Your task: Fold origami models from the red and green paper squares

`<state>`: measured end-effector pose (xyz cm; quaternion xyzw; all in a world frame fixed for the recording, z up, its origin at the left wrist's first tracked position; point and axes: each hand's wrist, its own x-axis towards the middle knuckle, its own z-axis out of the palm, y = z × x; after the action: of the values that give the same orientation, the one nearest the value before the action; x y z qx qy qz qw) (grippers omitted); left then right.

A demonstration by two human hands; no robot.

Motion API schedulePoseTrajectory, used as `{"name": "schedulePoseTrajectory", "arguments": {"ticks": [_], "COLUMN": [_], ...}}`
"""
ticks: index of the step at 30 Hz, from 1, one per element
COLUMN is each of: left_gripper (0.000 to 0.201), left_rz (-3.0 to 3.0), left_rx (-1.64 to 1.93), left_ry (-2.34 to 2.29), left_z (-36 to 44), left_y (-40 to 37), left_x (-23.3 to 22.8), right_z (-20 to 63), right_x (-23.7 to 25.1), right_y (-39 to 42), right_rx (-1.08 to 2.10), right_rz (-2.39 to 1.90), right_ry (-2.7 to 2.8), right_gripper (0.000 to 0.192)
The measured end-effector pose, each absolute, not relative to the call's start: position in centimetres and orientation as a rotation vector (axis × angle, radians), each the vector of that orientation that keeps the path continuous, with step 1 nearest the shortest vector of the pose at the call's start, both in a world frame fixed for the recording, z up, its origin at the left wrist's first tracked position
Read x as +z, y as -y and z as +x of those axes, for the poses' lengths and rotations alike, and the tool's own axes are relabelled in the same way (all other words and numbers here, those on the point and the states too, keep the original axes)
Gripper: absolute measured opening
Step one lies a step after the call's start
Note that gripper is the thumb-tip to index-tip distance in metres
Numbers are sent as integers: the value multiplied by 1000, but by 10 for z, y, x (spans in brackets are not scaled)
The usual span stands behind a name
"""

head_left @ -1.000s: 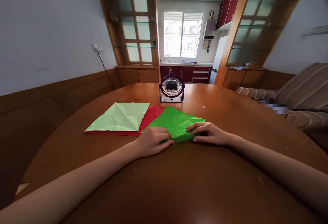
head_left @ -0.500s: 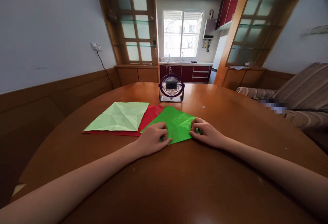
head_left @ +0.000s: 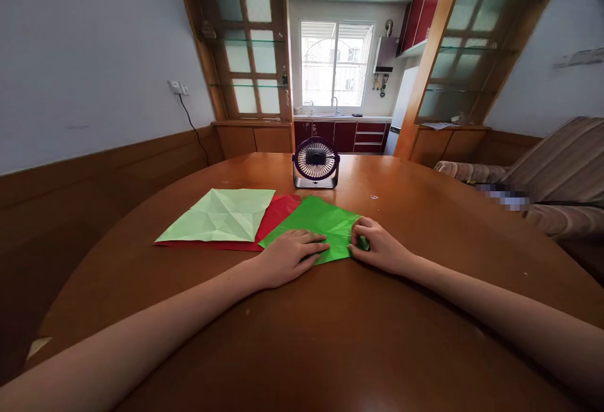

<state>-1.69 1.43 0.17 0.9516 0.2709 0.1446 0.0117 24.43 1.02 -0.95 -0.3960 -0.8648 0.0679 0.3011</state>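
Two hands rest on the bright green paper [head_left: 323,223], which lies on the brown desk [head_left: 330,324] in front of a small fan [head_left: 316,162]. The left hand [head_left: 287,256] lies flat and open on it, pressing down. The right hand [head_left: 377,247] pinches its right corner with curled fingers.

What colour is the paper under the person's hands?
Bright green paper, creased, seen best in the head view.
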Motion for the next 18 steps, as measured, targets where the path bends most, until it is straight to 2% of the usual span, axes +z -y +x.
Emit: {"name": "schedulePoseTrajectory", "arguments": {"ticks": [2, 7, 11, 15, 18], "left_gripper": [36, 42, 48, 51, 52], "left_rz": [2969, 2978, 2953, 2895, 2838], "left_rx": [460, 438, 411, 364, 337], "left_ry": [-857, -876, -854, -840, -801], "left_z": [-14, -10, -12, -17, -23], "left_y": [-15, -21, -24, -27, -32], "left_x": [2, 1, 3, 7, 8], "right_z": [244, 243, 242, 240, 241], "right_x": [-8, -5, -1, 3, 5], "right_y": [-8, 0, 1, 1, 0], "right_rx": [90, -44, -122, -286, -283], "right_rz": [-976, -608, -493, -458, -414], "right_ry": [2320, 2564, 2733, 2837, 2845], "right_gripper": [4, 26, 37, 42, 40]}}
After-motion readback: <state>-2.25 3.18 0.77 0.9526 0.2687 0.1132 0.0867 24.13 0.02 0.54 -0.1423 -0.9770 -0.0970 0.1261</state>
